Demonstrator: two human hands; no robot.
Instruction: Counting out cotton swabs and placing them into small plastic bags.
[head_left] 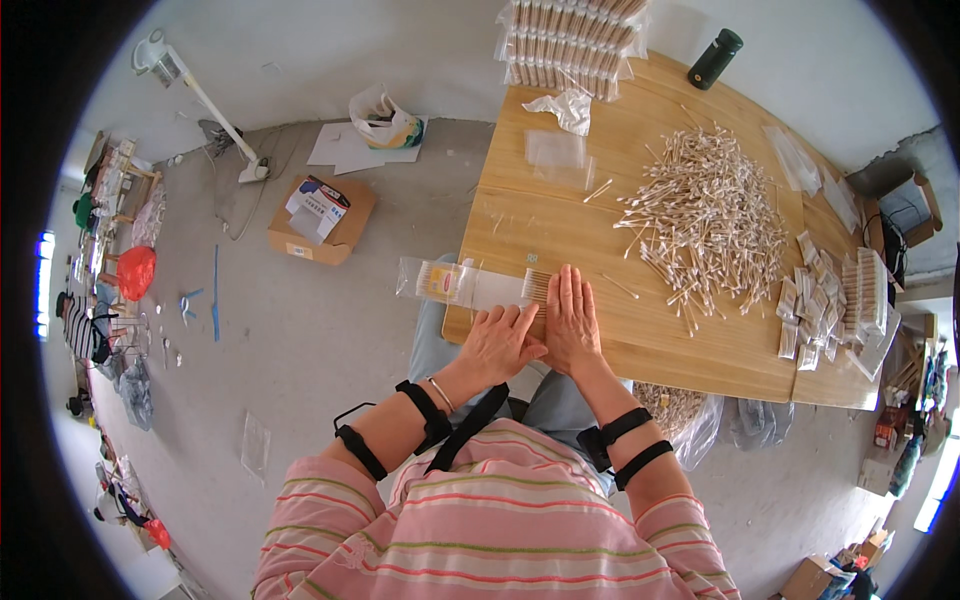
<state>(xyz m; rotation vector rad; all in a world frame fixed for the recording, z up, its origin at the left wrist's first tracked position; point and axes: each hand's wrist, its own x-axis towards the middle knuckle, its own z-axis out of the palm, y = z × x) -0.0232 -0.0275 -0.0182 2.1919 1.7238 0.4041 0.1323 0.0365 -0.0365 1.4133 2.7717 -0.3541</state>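
Observation:
A small row of cotton swabs lies at the table's near edge, next to a flat white strip. My right hand lies flat along the row's right side, fingers straight and side by side. From the left, my left hand reaches to the row's lower end, its index finger stretched out and touching there; part of the row is hidden by my hands. Left of the strip, a clear plastic bag surrounds a packed bundle of swabs with a yellow label. One loose swab lies right of my right hand.
A large heap of loose swabs covers the table's middle right. Stacked swab packs, clear bags and a dark green flask stand or lie farther back. Small packs sit at right. A cardboard box stands on the floor.

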